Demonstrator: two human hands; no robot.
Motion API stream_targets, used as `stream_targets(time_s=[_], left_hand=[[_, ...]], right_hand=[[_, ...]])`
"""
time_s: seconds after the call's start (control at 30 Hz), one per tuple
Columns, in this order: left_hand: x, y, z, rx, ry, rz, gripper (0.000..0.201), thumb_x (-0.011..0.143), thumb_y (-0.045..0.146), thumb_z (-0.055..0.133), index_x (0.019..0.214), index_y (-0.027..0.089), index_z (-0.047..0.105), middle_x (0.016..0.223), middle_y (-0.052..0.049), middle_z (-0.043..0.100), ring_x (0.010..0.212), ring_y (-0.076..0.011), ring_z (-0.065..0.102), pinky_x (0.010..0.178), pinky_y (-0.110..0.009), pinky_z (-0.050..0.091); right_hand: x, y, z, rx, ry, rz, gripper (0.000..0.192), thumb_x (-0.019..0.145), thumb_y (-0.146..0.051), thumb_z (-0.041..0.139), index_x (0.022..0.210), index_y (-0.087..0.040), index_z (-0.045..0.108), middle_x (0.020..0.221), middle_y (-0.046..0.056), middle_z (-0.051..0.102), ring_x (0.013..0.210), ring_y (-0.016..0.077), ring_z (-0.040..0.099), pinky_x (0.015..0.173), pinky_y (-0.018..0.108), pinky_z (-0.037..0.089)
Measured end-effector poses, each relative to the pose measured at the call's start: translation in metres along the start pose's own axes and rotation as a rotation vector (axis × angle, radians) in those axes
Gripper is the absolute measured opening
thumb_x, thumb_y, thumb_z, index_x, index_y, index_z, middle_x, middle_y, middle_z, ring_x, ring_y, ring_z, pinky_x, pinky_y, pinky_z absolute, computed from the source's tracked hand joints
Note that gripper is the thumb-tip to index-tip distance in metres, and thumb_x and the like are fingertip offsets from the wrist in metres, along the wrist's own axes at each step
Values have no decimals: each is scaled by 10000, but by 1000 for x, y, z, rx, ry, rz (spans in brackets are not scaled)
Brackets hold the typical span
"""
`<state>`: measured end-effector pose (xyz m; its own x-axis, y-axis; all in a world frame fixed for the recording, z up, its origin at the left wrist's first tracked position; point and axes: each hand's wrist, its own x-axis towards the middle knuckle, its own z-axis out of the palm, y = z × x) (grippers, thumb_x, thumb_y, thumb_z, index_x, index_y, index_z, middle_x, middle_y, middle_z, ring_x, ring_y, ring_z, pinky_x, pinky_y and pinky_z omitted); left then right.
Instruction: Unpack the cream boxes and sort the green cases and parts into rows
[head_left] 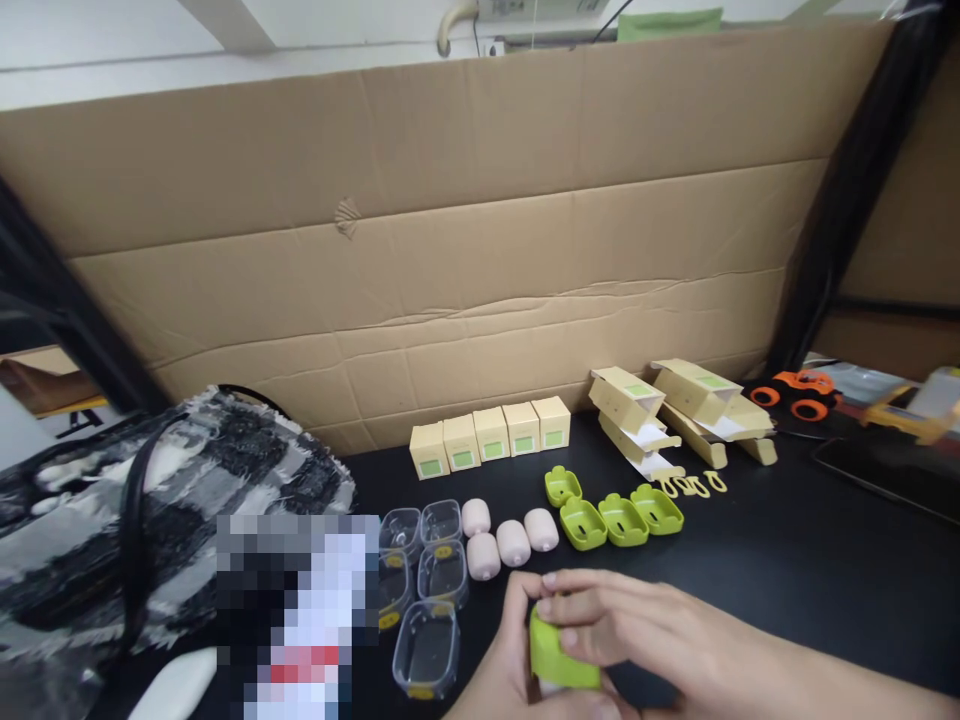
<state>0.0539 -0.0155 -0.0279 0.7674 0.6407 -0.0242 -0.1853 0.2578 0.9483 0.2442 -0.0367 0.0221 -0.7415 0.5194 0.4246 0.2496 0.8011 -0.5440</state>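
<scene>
A lime-green case (559, 655) is shown held at the near edge of the black worktop (787, 560), between both hands. The case is seen as a small, rounded, matte shell of uniform yellow-green; a paler part shows just beneath it, but what that part is cannot be told. The right hand (637, 630) is laid over the case from the right, its fingers (566, 605) curled across the upper face and grasping it. The left hand (517, 650) is cupped against the left and under side, its fingers closed on the same case.

Farther off, four more green cases (615, 515) of like colour are set in a loose row, open side up. To their left, four pale pink pods (506, 535) are grouped, and left again a cluster of clear plastic shells (427, 590) with yellow stickers is arranged. At the far edge, five small cream boxes (491, 435) with green labels are lined against a cardboard wall (480, 230). To the right, unfolded cream cartons (675, 410) are piled, with small yellow loops (694, 485) beside them. A black-and-white patterned bag (150, 500) occupies the left; an orange toy vehicle (799, 392) is visible at the far right.
</scene>
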Motion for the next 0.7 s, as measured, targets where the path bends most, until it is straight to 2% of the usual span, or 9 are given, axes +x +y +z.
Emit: stream_targets(time_s=[0.1, 0.17, 0.3, 0.37, 0.43, 0.53, 0.63, 0.7], left_hand=[[-3, 1, 3, 21, 35, 46, 598, 733, 412, 766, 1107, 214, 342, 798, 45, 506, 582, -37, 425, 553, -198, 290], [-5, -1, 5, 40, 86, 52, 632, 724, 397, 773, 1159, 232, 346, 853, 31, 511, 585, -42, 443, 564, -205, 310], [-4, -10, 3, 31, 168, 81, 739, 641, 403, 825, 1243, 258, 421, 1073, -48, 579, 848, -161, 600, 734, -267, 425], [-3, -12, -1, 7, 153, 86, 745, 634, 414, 824, 1262, 265, 452, 1162, -75, 584, 954, -210, 608, 818, -310, 444], [-2, -12, -6, 25, 121, 64, 805, 644, 400, 818, 1326, 272, 410, 1208, -92, 580, 972, -233, 620, 860, -350, 449], [1, -15, -13, 100, 88, 23, 948, 607, 388, 835, 1391, 252, 319, 1154, -85, 606, 1004, -270, 620, 936, -405, 415], [5, -22, -16, 95, 134, 28, 870, 610, 474, 808, 1310, 235, 351, 1088, -59, 616, 1082, -275, 595, 1013, -399, 350], [5, -22, -16, 68, 94, 9, 838, 605, 549, 784, 1247, 240, 343, 1013, -42, 618, 991, -249, 635, 942, -374, 399]], right_hand=[[0, 2, 7, -58, 64, 21, 337, 831, -93, 566, 1152, -194, 564, 1180, 101, 660, 1256, 222, 500, 1051, 377, 426], [1, 2, 12, -118, 78, 36, 329, 832, -108, 555, 1143, -211, 584, 1132, 103, 684, 1180, 237, 567, 1024, 394, 445], [6, -3, 15, -151, -12, 76, 242, 884, -164, 556, 1097, -238, 642, 1073, 103, 712, 1002, 224, 653, 979, 367, 478], [9, -7, 12, -149, -25, 77, 247, 894, -180, 562, 1115, -257, 640, 1081, 94, 709, 1019, 222, 637, 973, 363, 479], [9, -9, 7, -136, -19, 77, 267, 890, -187, 575, 1144, -251, 624, 1089, 94, 701, 1038, 228, 619, 958, 369, 485], [5, -9, -2, -95, -70, 103, 288, 864, -204, 619, 1151, -224, 607, 1123, 102, 672, 1041, 237, 606, 893, 360, 510], [0, -6, -7, 63, -133, 143, 236, 845, -175, 647, 1073, -219, 601, 1207, 98, 625, 1107, 232, 580, 925, 364, 477], [-3, -3, -7, 249, -83, 153, 216, 820, -143, 668, 990, -228, 567, 1209, 89, 617, 1127, 229, 572, 937, 368, 465]])
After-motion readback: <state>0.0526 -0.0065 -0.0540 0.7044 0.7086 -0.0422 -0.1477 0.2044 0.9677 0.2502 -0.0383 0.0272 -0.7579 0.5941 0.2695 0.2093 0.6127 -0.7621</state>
